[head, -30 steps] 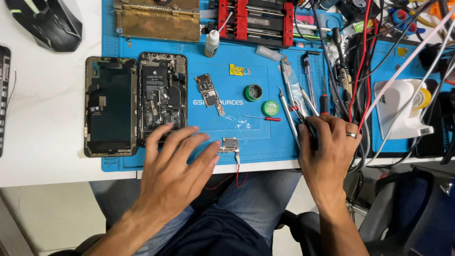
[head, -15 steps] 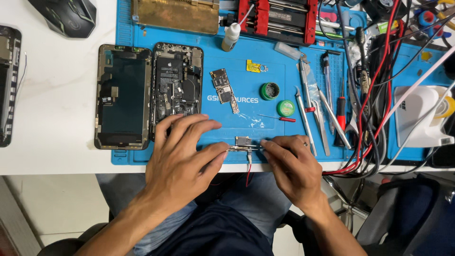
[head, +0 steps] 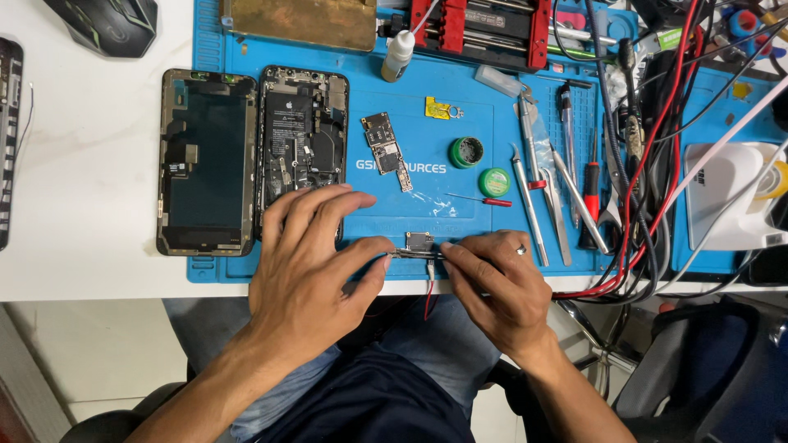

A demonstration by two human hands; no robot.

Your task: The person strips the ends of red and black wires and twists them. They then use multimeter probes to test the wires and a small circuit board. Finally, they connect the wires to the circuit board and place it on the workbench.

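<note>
A small circuit board part (head: 419, 244) with red and white wires hanging from it lies at the front edge of the blue work mat (head: 460, 205). My left hand (head: 316, 254) rests flat on the mat, its thumb and forefinger pinching the part's left end. My right hand (head: 492, 283), a ring on one finger, holds the right end with its fingertips. Just behind my left hand lies an opened phone body (head: 302, 139), with its detached screen (head: 207, 160) beside it on the left.
On the mat lie a logic board (head: 386, 149), two small round green tins (head: 466, 152), a red-handled pick (head: 480, 199), tweezers and screwdrivers (head: 558, 176). Red and black cables (head: 648, 164) run at the right. A bottle (head: 399, 54) and red clamp (head: 484, 25) stand behind.
My right hand came left from the tools to the small part, and both hands now pinch it at the mat's front edge. The camera view has shifted slightly.
</note>
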